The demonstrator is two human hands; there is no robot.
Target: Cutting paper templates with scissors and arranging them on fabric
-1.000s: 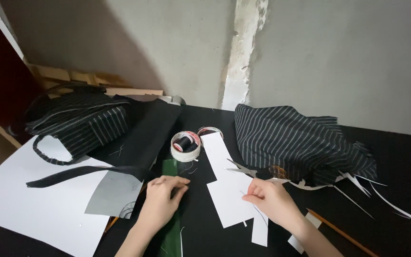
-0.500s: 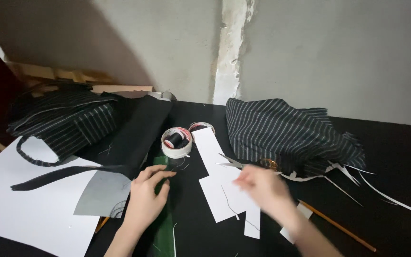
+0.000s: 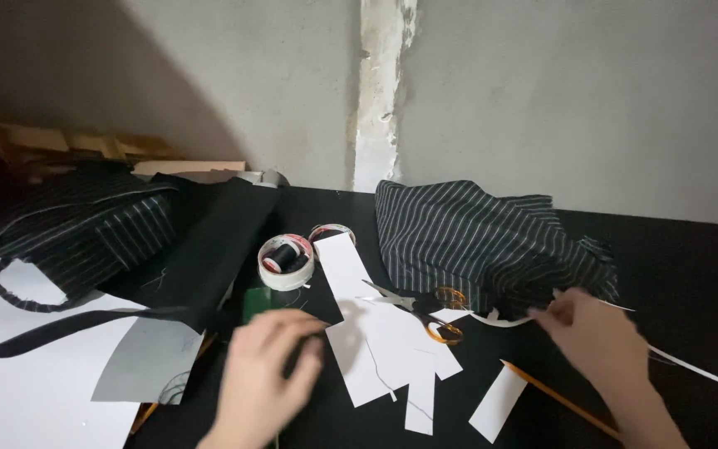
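My left hand [image 3: 261,374] rests low in the view on a dark green piece [image 3: 258,304] and the black fabric beside it, fingers curled; its grip is blurred. My right hand [image 3: 604,345] is out to the right, fingertips at the lower edge of a striped dark fabric pile [image 3: 484,241], touching a thin white strip there. Between the hands lie white paper cut-outs [image 3: 380,341], and on them orange-handled scissors [image 3: 424,309]. A roll of white tape [image 3: 286,261] with a black thread spool inside stands above my left hand.
A large white sheet [image 3: 18,382] and a grey sheet [image 3: 147,364] lie left. Striped fabric with a strap [image 3: 68,233] and black cloth [image 3: 209,245] cover the back left. A pencil [image 3: 558,399] lies at the lower right. The black table [image 3: 691,266] meets a concrete wall.
My right hand has moved from the white paper cut-outs rightward to the striped fabric's edge, uncovering the scissors. My left hand stays near the green piece. The view has shifted closer.
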